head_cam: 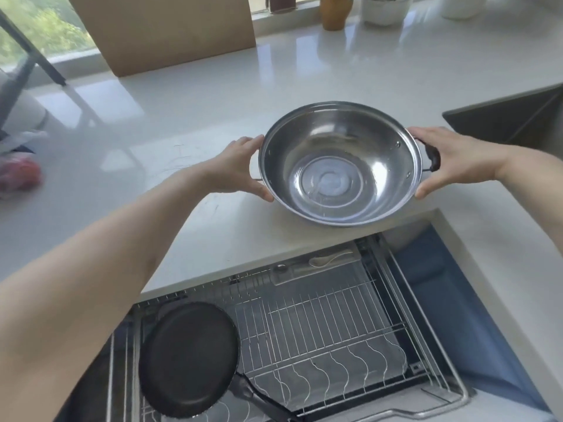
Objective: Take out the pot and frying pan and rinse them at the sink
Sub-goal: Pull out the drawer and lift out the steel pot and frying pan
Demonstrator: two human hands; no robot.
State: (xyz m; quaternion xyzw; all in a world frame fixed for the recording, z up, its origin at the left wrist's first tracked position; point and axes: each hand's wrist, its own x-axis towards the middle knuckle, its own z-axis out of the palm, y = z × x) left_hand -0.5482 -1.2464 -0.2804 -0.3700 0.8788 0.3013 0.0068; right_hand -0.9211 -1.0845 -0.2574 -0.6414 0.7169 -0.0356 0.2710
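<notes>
A wide, shallow stainless steel pot (339, 164) with two side handles sits over the front edge of the white counter (182, 117), tilted toward me. My left hand (237, 169) grips its left handle and my right hand (457, 161) grips its dark right handle. A black frying pan (187, 359) lies in the left part of the pulled-out wire rack drawer (329, 327) below the counter, its handle pointing to the lower right. The corner of the dark sink (511, 123) shows at the right edge.
A white spoon (329, 258) lies in a tray at the drawer's back. A cardboard box (170, 32), a brown bottle (336, 10) and a white pot (385, 9) stand along the window. A red-and-white bag (18, 175) lies at the far left.
</notes>
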